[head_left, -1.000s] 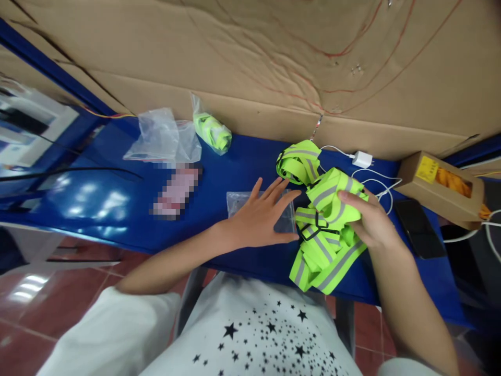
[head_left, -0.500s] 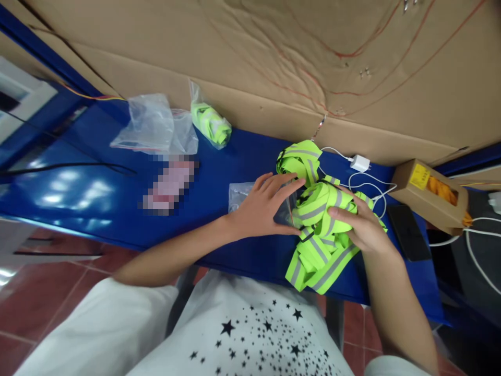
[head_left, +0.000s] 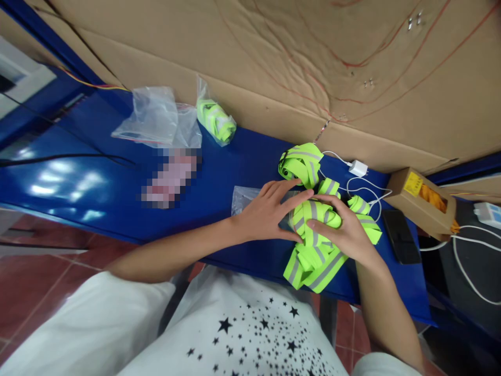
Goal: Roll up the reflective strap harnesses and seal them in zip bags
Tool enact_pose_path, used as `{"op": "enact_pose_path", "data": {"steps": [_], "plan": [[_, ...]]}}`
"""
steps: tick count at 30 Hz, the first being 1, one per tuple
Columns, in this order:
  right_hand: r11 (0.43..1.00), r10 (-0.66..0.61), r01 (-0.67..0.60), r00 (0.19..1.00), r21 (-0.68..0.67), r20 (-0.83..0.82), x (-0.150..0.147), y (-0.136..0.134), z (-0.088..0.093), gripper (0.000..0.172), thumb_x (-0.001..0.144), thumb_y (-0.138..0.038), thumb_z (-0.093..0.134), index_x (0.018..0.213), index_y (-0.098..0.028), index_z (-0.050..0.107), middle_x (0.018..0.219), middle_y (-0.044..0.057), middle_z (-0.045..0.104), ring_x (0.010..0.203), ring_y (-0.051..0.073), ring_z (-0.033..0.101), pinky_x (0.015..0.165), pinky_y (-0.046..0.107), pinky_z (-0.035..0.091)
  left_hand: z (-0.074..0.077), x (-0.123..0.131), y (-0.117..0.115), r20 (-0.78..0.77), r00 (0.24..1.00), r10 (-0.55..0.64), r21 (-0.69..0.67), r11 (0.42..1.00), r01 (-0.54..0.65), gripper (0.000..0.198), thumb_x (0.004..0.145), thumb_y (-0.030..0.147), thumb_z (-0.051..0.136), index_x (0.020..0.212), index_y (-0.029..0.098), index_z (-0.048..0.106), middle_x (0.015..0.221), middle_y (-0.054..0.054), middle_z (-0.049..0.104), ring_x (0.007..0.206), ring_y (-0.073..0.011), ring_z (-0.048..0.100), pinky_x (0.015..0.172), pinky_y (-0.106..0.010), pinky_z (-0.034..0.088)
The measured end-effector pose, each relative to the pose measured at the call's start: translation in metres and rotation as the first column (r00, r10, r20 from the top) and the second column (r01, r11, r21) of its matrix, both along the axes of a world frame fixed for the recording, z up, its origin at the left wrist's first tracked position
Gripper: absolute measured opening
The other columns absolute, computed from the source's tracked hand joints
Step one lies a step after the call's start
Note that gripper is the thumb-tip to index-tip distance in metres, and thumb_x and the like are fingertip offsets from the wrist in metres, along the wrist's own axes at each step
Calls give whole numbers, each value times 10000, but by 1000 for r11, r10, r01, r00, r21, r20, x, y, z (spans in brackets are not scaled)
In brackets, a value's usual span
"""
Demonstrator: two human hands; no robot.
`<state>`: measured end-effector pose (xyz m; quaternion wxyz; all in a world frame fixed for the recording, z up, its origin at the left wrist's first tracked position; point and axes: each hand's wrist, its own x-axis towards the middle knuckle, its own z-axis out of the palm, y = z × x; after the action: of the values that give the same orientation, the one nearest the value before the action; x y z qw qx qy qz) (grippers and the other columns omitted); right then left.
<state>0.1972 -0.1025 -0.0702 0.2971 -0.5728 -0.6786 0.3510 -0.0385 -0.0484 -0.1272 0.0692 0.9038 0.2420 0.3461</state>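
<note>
My right hand (head_left: 346, 230) is closed around a rolled neon-yellow reflective strap (head_left: 313, 216) with grey stripes, its thumb on top and fingers on the far side. My left hand (head_left: 266, 211) faces it from the left, thumb and fingers spread wide apart at the roll's left end. Under and between those fingers lies a clear plastic bag (head_left: 242, 198), mostly hidden by the hand. Loose lengths of the same strap (head_left: 319, 266) spread below the roll toward the table's front edge. Another strap bundle (head_left: 300, 161) with a black buckle rests just behind.
On the blue table (head_left: 211, 209) are empty plastic bags (head_left: 152, 117), a bagged strap roll (head_left: 217, 122) and a blurred pinkish item (head_left: 170, 180). To the right are a white charger (head_left: 357, 168) with cable, a black phone (head_left: 401, 236) and a cardboard box (head_left: 422, 198). A cardboard wall stands behind.
My right hand has moved left with the strap roll, bringing it against the spread fingers of my left hand. My left hand has shifted slightly right. The view has shifted a little.
</note>
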Motion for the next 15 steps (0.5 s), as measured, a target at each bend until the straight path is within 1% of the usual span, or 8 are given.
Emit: {"op": "enact_pose_path", "data": {"steps": [2,4,5,7,10,11,13,15], "plan": [[999,14,-13,1000,-41,20,0,1,0,498,866,-545,794,1264,-282,653,1272,44,727,1175,287,691,971,403,570,-1,0,-1,-12,1000,11,-58,998,-12,1107,811,866,611,1608,155,319,1454,-256,577,1322,-391,582,1079,-543,454],[997,39,-37,999,-74,32,0,1,0,499,877,-551,781,1276,-285,644,1279,38,726,1190,288,685,984,404,560,-2,0,-2,-44,999,-11,-87,996,7,1076,838,844,612,1605,147,324,1367,-224,639,1237,-356,629,1040,-496,464],[995,52,-49,998,-84,35,1,1,1,503,882,-551,777,1287,-288,635,1284,35,724,1200,286,681,991,402,555,-2,0,-3,-60,998,-20,-71,997,16,1044,858,830,605,1599,145,335,1327,-210,658,1200,-343,642,1016,-475,464],[991,89,-85,995,-101,37,0,1,1,489,898,-539,765,1293,-291,619,1290,29,719,1210,276,678,1002,395,545,-1,1,-5,-88,996,-20,1,1000,20,996,886,818,580,1585,142,363,1267,-192,675,1151,-327,652,970,-444,454],[982,150,-145,988,-120,34,-4,-2,-1,495,891,-503,773,1289,-277,587,1286,40,711,1179,264,688,984,388,543,3,4,-10,-154,988,-21,87,996,35,956,896,818,558,1572,160,403,1231,-167,678,1085,-302,652,911,-408,431],[984,140,-135,990,-117,34,-6,-3,-2,527,873,-492,788,1295,-268,565,1279,51,708,1153,263,695,959,388,549,5,5,-11,-182,983,-23,104,994,43,942,894,818,559,1568,176,417,1236,-160,676,1069,-296,649,902,-401,424],[994,68,-65,997,-84,38,-10,-6,-6,570,835,-479,818,1275,-254,533,1232,62,708,1073,257,706,886,381,559,8,5,-12,-230,973,-22,131,990,53,916,890,813,570,1564,208,437,1252,-152,669,1060,-291,641,899,-397,415],[1000,1,0,1000,-25,27,-15,-7,-10,525,822,-472,833,1203,-252,546,1152,50,713,1002,244,705,831,365,558,11,4,-11,-253,967,-14,157,986,55,928,879,818,575,1579,228,426,1269,-155,658,1072,-298,633,914,-402,412]]}}
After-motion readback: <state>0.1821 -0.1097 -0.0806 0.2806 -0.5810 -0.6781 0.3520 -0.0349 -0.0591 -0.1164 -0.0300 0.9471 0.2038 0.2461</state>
